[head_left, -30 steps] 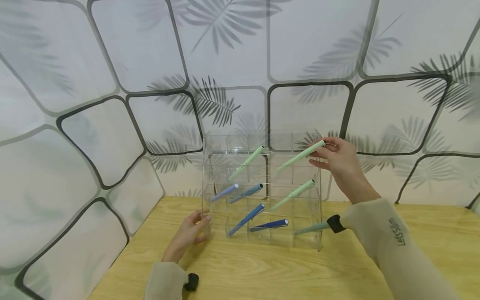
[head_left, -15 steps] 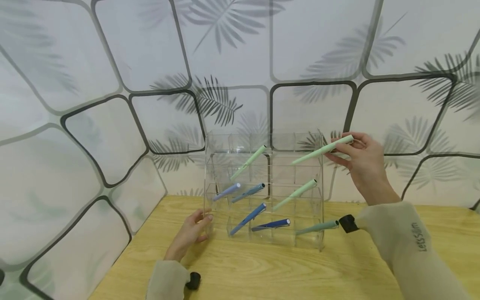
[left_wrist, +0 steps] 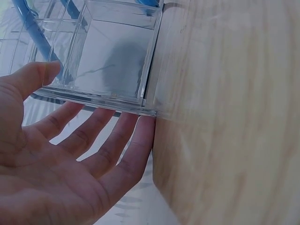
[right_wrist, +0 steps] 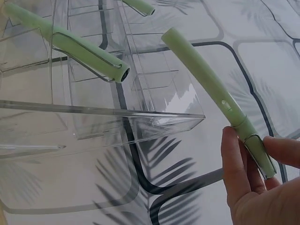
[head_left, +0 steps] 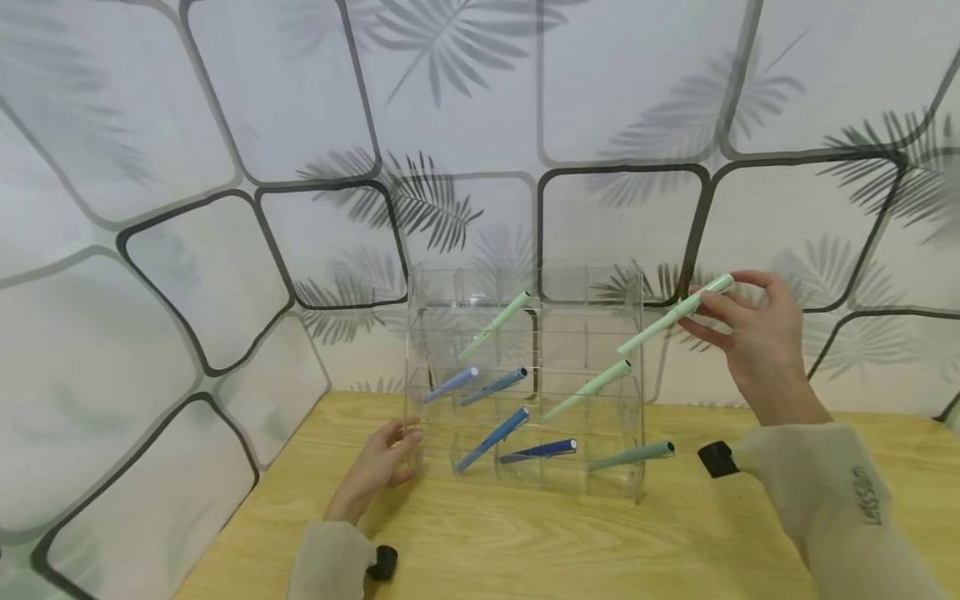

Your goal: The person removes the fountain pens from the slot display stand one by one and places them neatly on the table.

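Note:
My right hand (head_left: pixel 765 337) pinches a light green pen (head_left: pixel 667 321) by its clipped cap end, to the right of a clear acrylic pen rack (head_left: pixel 564 492). In the right wrist view the pen's bare end slants up toward the rack. My left hand (head_left: pixel 378 462) rests at the rack's lower left side. The left wrist view shows its fingers (left_wrist: pixel 129 140) extended against the side panel and the thumb (left_wrist: pixel 40 77) over the front. Two other light green pens, the upper (head_left: pixel 495 325) and the lower (head_left: pixel 588 390), lean in the rack.
The rack also holds a lavender pen (head_left: pixel 452 385), several blue pens, including a dark blue one (head_left: pixel 540 451), and a grey-green pen (head_left: pixel 633 455) low on the right. It stands on a wood-grain table (head_left: pixel 480 554) before a leaf-patterned backdrop (head_left: pixel 622 225).
My right hand has carried the light green pen rightward out of the rack's upper right, then slightly down beside it. The left hand stays at the rack's side.

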`<state>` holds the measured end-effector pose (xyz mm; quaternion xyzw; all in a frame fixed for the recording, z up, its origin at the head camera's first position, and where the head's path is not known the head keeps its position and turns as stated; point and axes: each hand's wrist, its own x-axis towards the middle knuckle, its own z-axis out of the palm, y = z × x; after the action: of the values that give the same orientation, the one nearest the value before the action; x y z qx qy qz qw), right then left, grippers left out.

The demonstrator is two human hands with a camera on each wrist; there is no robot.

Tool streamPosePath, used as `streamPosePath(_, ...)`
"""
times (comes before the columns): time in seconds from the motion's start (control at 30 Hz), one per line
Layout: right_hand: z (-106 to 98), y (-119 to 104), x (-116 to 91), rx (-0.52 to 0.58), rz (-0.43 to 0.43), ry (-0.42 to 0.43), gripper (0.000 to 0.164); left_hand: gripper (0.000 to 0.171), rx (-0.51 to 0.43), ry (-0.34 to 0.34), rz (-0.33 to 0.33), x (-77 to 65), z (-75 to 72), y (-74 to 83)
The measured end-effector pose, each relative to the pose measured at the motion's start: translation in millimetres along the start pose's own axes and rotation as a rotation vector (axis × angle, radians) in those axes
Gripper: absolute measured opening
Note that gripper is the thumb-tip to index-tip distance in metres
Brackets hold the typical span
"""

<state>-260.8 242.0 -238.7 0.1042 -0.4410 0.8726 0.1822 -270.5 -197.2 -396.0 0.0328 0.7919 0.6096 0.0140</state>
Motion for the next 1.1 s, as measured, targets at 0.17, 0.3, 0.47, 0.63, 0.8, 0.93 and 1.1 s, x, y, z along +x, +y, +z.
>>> streamPosePath(0.17, -8, -2, -2, 0.017, 0.004, -0.009, 0.039, 0.044, 0.0, 0.003, -0.011, -0.4, 0.6, -1.2)
streamPosePath(0.3, -15, -5, -3, 0.033, 0.004, -0.004, 0.035, 0.043, 0.003, 0.007, -0.016, -0.9, 0.4, -1.3)
streamPosePath(0.47, -27, -12, -6, 0.001, -0.028, 0.018, 0.037, 0.047, -0.003, -0.03, 0.012, 2.8, 3.4, 0.0)
streamPosePath(0.63, -36, -16, -8, -0.019, -0.028, 0.028, 0.039, 0.045, -0.015, -0.03, 0.018, 4.0, 6.8, 2.0)
streamPosePath(0.8, -41, -16, -8, -0.048, -0.009, 0.033, 0.041, 0.045, -0.013, -0.011, -0.004, 2.3, 6.0, 1.7)
streamPosePath(0.93, -45, -15, -9, -0.047, -0.004, 0.029, 0.037, 0.045, -0.018, -0.012, -0.012, 2.0, 3.9, 1.6)
streamPosePath(1.1, -50, -12, -11, -0.044, 0.02, 0.024, 0.033, 0.045, -0.007, -0.003, -0.015, -1.1, -0.3, 0.0)
